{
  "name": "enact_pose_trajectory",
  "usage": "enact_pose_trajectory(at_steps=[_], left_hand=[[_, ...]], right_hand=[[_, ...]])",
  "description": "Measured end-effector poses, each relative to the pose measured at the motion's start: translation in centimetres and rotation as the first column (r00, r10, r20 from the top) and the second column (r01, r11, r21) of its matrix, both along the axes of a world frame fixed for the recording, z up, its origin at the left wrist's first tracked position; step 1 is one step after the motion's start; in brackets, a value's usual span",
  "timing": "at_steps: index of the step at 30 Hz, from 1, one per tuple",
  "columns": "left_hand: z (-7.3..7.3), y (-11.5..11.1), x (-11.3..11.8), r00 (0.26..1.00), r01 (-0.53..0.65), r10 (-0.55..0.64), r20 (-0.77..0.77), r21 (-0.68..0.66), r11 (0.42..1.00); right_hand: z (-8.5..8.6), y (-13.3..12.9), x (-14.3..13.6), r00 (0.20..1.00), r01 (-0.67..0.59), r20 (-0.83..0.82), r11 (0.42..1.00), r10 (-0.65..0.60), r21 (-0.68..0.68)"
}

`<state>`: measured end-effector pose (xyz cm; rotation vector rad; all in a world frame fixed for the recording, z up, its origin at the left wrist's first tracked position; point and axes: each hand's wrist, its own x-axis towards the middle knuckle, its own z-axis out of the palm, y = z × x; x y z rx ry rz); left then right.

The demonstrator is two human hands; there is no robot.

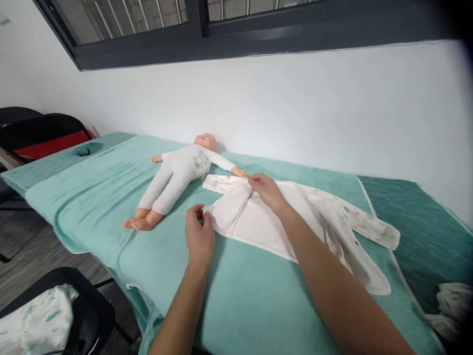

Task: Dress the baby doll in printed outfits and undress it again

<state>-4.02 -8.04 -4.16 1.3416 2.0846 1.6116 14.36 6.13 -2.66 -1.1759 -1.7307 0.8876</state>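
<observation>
A white baby top [266,227] with small printed figures on its sleeves lies spread on the green cover. My left hand [200,228] pinches the top's near left corner. With fingers pressed together, my right hand [266,190] grips its upper edge, close to the doll's outstretched hand. The baby doll [181,170] lies on its back just left of the top, head toward the wall and feet toward the near left. Its cloth body is white, with a grey patch on one side. My right forearm hides part of the top.
The green cover [92,197] drapes over a long table along a white wall. A dark window frame [148,47] is above. Chairs [48,133] stand at the left; a near chair [88,305] holds printed cloth [44,318]. Crumpled white cloth [453,305] lies at the right edge.
</observation>
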Motion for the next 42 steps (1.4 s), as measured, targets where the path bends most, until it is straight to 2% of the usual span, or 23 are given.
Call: enact_pose_trajectory(at_steps=[2, 5, 7, 9, 11, 13, 15, 18, 20, 23, 26, 30, 32, 35, 37, 39, 42], left_hand=[[-0.2, -0.3, -0.1, 0.985, -0.002, 0.011, -0.172, 0.051, 0.999], [-0.2, -1.0, 1.2, 0.888, 0.089, -0.039, -0.459, 0.088, 0.992], [-0.1, -1.3, 2.0, 0.809, 0.176, -0.126, -0.574, 0.032, 0.984], [0.0, -1.3, 2.3, 0.761, 0.227, -0.201, -0.616, -0.037, 0.973], [-0.2, -0.9, 2.1, 0.785, 0.203, -0.182, -0.592, -0.032, 0.979], [-0.4, -0.5, 1.6, 0.845, 0.103, -0.092, -0.527, -0.009, 0.995], [-0.6, -0.1, 1.2, 0.876, -0.022, -0.009, -0.482, -0.058, 0.998], [-0.8, 0.2, 1.2, 0.866, -0.175, 0.062, -0.496, -0.185, 0.967], [-0.8, 0.1, 1.4, 0.854, -0.214, 0.077, -0.515, -0.213, 0.953], [-0.9, 0.0, 1.7, 0.846, -0.215, 0.078, -0.528, -0.203, 0.955], [-1.0, 0.0, 1.6, 0.850, -0.210, 0.081, -0.521, -0.194, 0.958], [-1.1, 0.1, 1.1, 0.877, -0.175, 0.059, -0.477, -0.201, 0.964], [-1.2, 0.1, 0.9, 0.913, -0.139, 0.054, -0.404, -0.184, 0.973], [-1.2, 0.1, 0.5, 0.980, -0.065, 0.049, -0.191, -0.077, 0.995], [-1.2, 0.2, 0.4, 0.997, -0.046, 0.047, -0.056, 0.020, 0.999], [-1.0, 0.2, 0.2, 0.998, -0.064, 0.064, 0.002, 0.096, 0.993], [-0.8, 0.1, 0.3, 0.996, -0.086, 0.088, -0.003, 0.160, 0.983]], right_hand=[[-0.9, -0.1, -0.7, 0.998, 0.007, 0.057, 0.998, -0.010, 0.063], [-1.7, -0.5, -0.7, 0.985, -0.039, 0.169, 0.987, 0.013, 0.154], [-1.9, -0.8, -0.5, 0.965, -0.078, 0.260, 0.978, 0.026, 0.192], [-2.0, -1.0, -0.3, 0.941, -0.093, 0.338, 0.972, 0.015, 0.214], [-2.1, -1.0, -0.2, 0.919, -0.078, 0.394, 0.970, -0.020, 0.232], [-2.3, -0.8, -0.2, 0.897, -0.057, 0.438, 0.969, -0.056, 0.242], [-2.5, -0.7, 0.0, 0.876, -0.046, 0.477, 0.969, -0.079, 0.245], [-2.5, -0.8, 0.0, 0.850, -0.022, 0.513, 0.965, -0.119, 0.261], [-2.2, -0.7, -0.2, 0.837, 0.013, 0.522, 0.960, -0.164, 0.280], [-1.4, 0.1, -0.6, 0.817, 0.043, 0.538, 0.954, -0.205, 0.298], [-0.8, 1.8, -0.7, 0.807, 0.020, 0.562, 0.959, -0.183, 0.283], [-1.2, 3.6, -0.2, 0.824, 0.021, 0.549, 0.975, -0.143, 0.223], [-1.7, 3.9, 0.0, 0.843, 0.042, 0.517, 0.976, -0.149, 0.214], [-2.0, 3.8, -0.3, 0.870, 0.076, 0.457, 0.967, -0.182, 0.242], [-1.9, 3.8, -0.9, 0.883, 0.088, 0.424, 0.958, -0.201, 0.273], [-1.8, 3.8, -1.7, 0.889, 0.093, 0.402, 0.946, -0.218, 0.309], [-1.9, 3.7, -2.6, 0.887, 0.091, 0.394, 0.927, -0.242, 0.364]])
